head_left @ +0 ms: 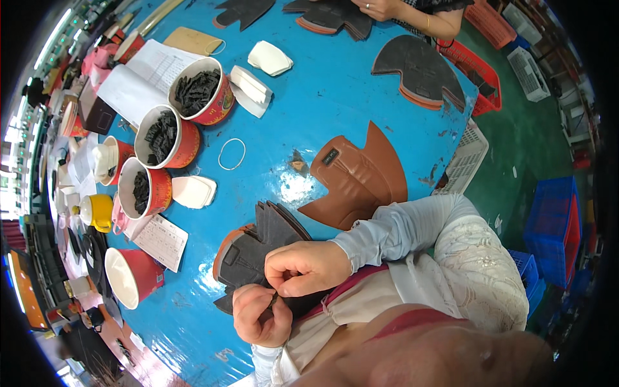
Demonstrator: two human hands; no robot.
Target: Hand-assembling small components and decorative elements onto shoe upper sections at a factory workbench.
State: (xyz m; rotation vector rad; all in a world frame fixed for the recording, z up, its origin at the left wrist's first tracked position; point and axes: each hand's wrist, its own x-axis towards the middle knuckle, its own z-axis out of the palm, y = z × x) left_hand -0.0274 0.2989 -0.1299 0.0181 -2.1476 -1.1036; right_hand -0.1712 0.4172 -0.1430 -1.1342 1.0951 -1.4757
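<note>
My left hand (261,316) is closed in a pinch, with a sliver of a small dark piece (275,298) showing at its fingertips. Right beside it, the curled fingers of my right hand (308,269) nearly touch the same spot; what they hold, if anything, is hidden. Both hands are over a stack of dark grey cut panels (248,253) with brown edges, partly covered by them. Farther right lies a brown leather-like panel (364,174), its face up, notched and bearing a small black label patch (331,157).
Paper tubs (188,143) of small black strips line the left of the blue table (258,164), near white pads (269,58), a rubber band (221,162), a yellow mug (97,213) and an overturned tub (122,277). Across the table a co-worker's hand (379,9) is near more grey panels (416,71).
</note>
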